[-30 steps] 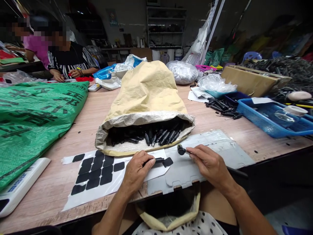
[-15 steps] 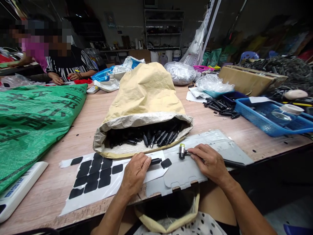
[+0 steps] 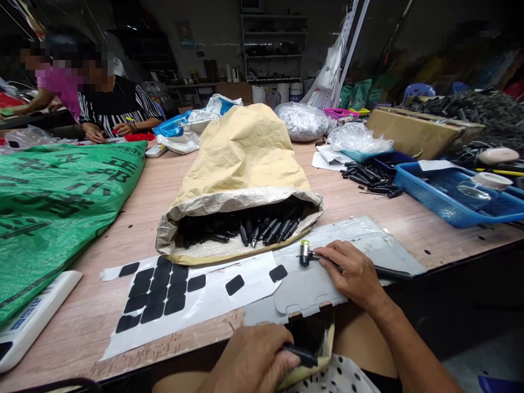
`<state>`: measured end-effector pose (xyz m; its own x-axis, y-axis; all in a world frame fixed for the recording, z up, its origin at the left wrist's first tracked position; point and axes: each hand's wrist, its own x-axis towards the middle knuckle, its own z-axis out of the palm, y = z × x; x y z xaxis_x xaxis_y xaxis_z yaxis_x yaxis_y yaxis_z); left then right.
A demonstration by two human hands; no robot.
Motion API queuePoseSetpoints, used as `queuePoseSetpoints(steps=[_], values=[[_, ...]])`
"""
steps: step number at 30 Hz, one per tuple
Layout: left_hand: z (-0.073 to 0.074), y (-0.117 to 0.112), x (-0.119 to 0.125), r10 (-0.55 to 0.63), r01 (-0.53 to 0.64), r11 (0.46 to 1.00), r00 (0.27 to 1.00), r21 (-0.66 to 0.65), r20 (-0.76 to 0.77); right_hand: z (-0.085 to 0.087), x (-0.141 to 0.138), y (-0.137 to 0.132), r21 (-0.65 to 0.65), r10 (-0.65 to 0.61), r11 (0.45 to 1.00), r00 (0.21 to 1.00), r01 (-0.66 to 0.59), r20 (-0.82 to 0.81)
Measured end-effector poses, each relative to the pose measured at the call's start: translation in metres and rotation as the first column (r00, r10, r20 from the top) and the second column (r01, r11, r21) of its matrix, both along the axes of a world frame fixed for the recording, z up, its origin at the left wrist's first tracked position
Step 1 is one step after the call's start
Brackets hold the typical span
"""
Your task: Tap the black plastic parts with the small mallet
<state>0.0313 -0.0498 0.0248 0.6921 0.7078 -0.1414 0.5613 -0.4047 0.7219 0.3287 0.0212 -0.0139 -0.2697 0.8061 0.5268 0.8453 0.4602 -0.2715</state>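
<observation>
My left hand (image 3: 256, 355) is closed around a black pen-shaped piece (image 3: 303, 355), low at the table's front edge. Just below it, over my lap, is the mouth of a second yellowish sack (image 3: 326, 349). My right hand (image 3: 347, 270) grips a small hammer (image 3: 304, 254) by its thin shaft. The hammer's head has a yellow-green face and a dark face, and rests on or just over a grey board (image 3: 368, 240). Ahead, a large tan sack (image 3: 245, 147) lies with its mouth towards me, full of similar black pieces (image 3: 272, 232).
Black rounded-square stickers (image 3: 158, 295) lie on a white sheet (image 3: 225, 305). On the left are a green sack (image 3: 61, 202) and a white box (image 3: 36, 322). A blue basket (image 3: 458, 204) and loose black pieces (image 3: 368, 177) lie right. Two co-workers (image 3: 118, 103) sit far left.
My left hand has moved from the white sheet down towards my lap with the black piece, uncovering a sticker on the sheet. My right hand and the hammer have stayed in place.
</observation>
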Motion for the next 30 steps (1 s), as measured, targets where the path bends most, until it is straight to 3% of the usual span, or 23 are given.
queuePoseSetpoints(steps=[5,12,15,18,20,22,23,25,27,30], values=[[-0.027,-0.016,0.02,0.04,-0.018,0.997,0.945,0.069,-0.324,0.0,0.0,0.0,-0.011,-0.001,1.0,1.0,0.001,0.015],[-0.053,-0.021,0.026,0.068,-0.133,0.985,0.882,-0.107,-0.466,0.0,0.0,0.0,0.006,-0.003,1.0,1.0,0.003,0.015],[-0.048,-0.022,0.022,0.078,-0.162,0.975,0.892,-0.153,-0.445,0.0,0.0,-0.001,0.004,-0.004,1.0,1.0,0.003,0.016],[-0.024,-0.015,0.013,0.003,-0.055,0.979,0.967,-0.197,-0.253,0.001,0.0,-0.001,0.004,-0.002,1.0,1.0,0.001,0.014],[-0.003,0.0,0.001,0.074,-0.083,0.988,0.994,-0.129,-0.076,0.001,0.0,-0.001,0.004,-0.002,1.0,1.0,0.002,0.012],[0.013,0.028,-0.016,0.28,-0.281,0.959,0.959,0.02,0.043,0.001,-0.001,-0.001,0.003,-0.005,1.0,1.0,0.005,0.01],[0.018,0.045,-0.025,0.396,-0.407,0.902,0.913,0.145,0.097,0.001,-0.001,-0.001,0.004,-0.005,1.0,1.0,0.005,0.009],[0.021,0.081,-0.046,0.547,-0.548,0.752,0.829,0.366,0.116,0.001,-0.001,-0.001,0.006,-0.004,1.0,1.0,0.004,0.009],[0.016,0.115,-0.063,0.617,-0.552,0.655,0.785,0.516,0.057,0.001,-0.001,-0.001,0.007,-0.001,1.0,1.0,0.001,0.006],[0.005,0.145,-0.079,0.65,-0.496,0.637,0.757,0.59,-0.065,0.001,-0.001,-0.001,0.004,0.002,1.0,1.0,-0.003,0.002]])
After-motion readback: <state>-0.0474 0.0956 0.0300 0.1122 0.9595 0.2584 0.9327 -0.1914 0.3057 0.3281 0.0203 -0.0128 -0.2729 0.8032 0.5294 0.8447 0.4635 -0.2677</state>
